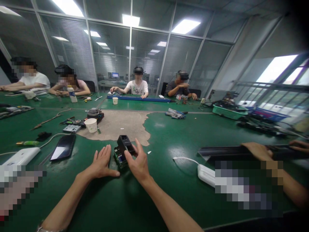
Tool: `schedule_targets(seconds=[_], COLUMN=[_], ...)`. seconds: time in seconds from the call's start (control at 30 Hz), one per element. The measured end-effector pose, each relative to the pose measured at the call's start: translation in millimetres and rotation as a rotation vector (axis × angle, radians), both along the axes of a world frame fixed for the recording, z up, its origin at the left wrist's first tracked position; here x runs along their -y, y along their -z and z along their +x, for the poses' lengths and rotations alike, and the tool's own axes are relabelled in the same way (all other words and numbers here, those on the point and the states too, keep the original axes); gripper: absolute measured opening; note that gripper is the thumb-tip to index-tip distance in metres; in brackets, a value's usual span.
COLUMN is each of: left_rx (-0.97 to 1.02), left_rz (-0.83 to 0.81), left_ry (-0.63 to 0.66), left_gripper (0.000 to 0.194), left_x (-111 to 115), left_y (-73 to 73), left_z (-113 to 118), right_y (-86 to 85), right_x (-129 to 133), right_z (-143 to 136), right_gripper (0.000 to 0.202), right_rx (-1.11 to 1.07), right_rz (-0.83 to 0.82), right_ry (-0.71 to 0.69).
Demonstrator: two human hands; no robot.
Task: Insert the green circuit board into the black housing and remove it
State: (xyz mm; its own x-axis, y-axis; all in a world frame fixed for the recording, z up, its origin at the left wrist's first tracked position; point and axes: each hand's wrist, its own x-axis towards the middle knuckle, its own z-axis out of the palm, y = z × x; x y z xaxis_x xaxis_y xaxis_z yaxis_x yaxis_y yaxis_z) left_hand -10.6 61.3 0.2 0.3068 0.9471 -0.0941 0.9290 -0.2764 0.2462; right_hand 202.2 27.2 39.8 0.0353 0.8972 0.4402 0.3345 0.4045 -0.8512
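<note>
A black plastic block [125, 144] with square openings at its top end is tilted over a green circuit board [119, 158]. My right hand [138, 161] grips the block between thumb and fingers, from its right side. Just left of the board, my left hand [102, 162] lies on the green table [169, 199] with its fingers spread and nothing in it. Its thumb points toward the board's near edge. The lower part of the block hides some of the board.
Left of my hands are a phone [63, 147], a white power strip [21, 157] and a paper cup [91, 125]. At right, a person's hand [258, 150] rests on a long black part [224, 152]. Several people sit across the table.
</note>
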Motion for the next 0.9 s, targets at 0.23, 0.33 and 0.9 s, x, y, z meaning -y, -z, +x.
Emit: schedule_targets(seconds=[0.23,0.33,0.9], left_rx=[0.010,0.013,0.023], left_rz=[0.009,0.002,-0.039], left_ry=[0.006,-0.002,0.024], left_gripper=[0.140,0.140,0.145], left_x=[-3,-3,0], left_y=[3.8,3.7,-11.0], left_z=[-2,-2,1], right_y=[2.7,6.3,10.2], right_x=[-21,-22,-21], right_z=[26,27,30], right_gripper=[0.076,0.078,0.099], right_rx=[0.117,0.152,0.410], right_rz=[-0.098,-0.142,-0.237], right_ry=[0.215,0.204,0.142])
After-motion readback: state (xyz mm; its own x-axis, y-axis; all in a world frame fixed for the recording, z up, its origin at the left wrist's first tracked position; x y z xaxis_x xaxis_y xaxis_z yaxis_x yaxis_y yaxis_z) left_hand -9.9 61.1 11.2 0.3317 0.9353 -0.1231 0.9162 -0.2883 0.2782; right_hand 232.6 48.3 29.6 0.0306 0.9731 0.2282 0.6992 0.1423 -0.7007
